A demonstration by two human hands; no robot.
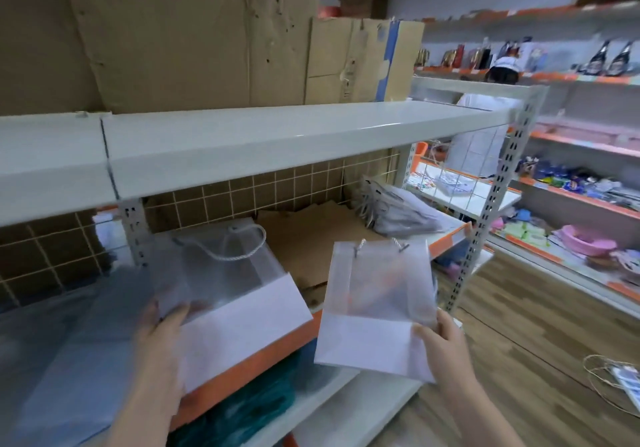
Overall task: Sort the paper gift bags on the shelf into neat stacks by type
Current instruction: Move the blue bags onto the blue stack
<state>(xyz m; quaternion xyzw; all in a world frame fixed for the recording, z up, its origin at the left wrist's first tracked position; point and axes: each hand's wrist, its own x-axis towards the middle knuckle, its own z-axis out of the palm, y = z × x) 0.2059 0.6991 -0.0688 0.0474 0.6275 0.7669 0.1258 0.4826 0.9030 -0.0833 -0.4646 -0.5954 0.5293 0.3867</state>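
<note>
The fingers of the right hand (445, 344) pinch the lower right corner of a small translucent white paper gift bag with a solid white base band and short grey cord handles (375, 303); the thumb lies on the bag's face, and the bag is held flat, clear of the shelving, in front of the shelf edge. The fingers of the left hand (161, 339) curl over the near left edge of a larger translucent white paper gift bag with a white base band and a looped white rope handle (228, 284), thumb on top; this bag lies flat on the middle shelf with the orange front strip (242, 374), its base overhanging that strip. To the left of it lies a blurred stack of greyish flat bags (79, 342). Behind, brown flattened cardboard (311, 239) covers the shelf surface, and a pile of grey bags with cord handles (398, 211) sits at the far right end. Dark teal folded material (249, 408) lies on the shelf below. The white metal upper shelf (242, 138) carries large brown cardboard boxes (194, 34). A person in white (485, 128) stands beyond the rack.
</note>
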